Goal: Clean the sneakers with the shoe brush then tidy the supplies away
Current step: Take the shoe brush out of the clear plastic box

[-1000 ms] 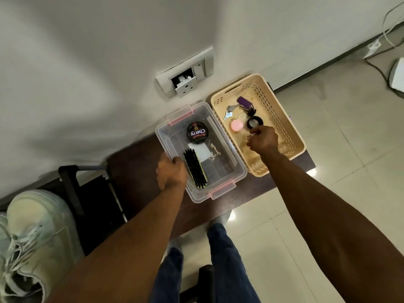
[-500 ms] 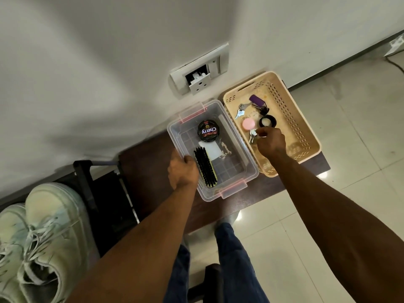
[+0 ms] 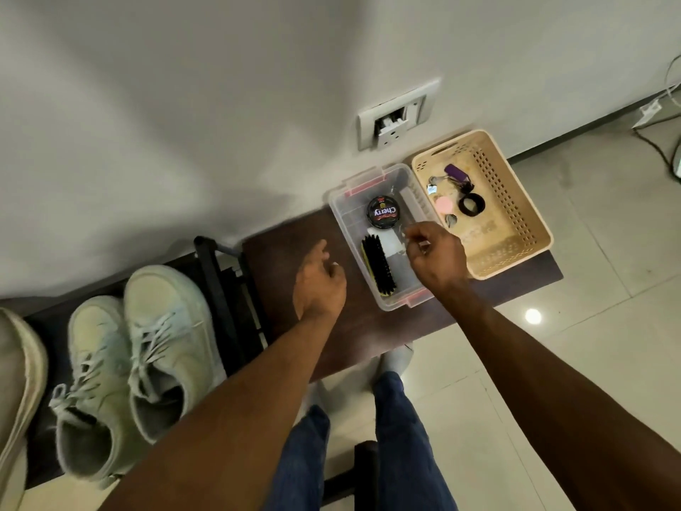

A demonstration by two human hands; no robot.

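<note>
A pair of pale green sneakers [image 3: 147, 355] stands on a dark rack at the lower left. The black shoe brush [image 3: 377, 265] lies in a clear plastic box [image 3: 341, 208] on the brown table [image 3: 280, 260], beside a black polish tin [image 3: 383, 212] and a white cloth [image 3: 385, 242]. My left hand [image 3: 318, 285] hovers over the table just left of the box, its fingers loosely curled and holding nothing. Over the right side of the box, my right hand [image 3: 435, 256] has its fingers curled, and nothing shows in them.
A beige perforated basket [image 3: 516, 201] stands right of the box and holds keys [image 3: 450, 219], a pink disc, a black ring and a purple tag. A wall socket [image 3: 398, 116] is behind. Another shoe [image 3: 18, 381] sits far left. Tiled floor lies below.
My left hand has let go of the box's left rim and drawn back. My right hand has left the basket and moved left over the box. The view has swung left.
</note>
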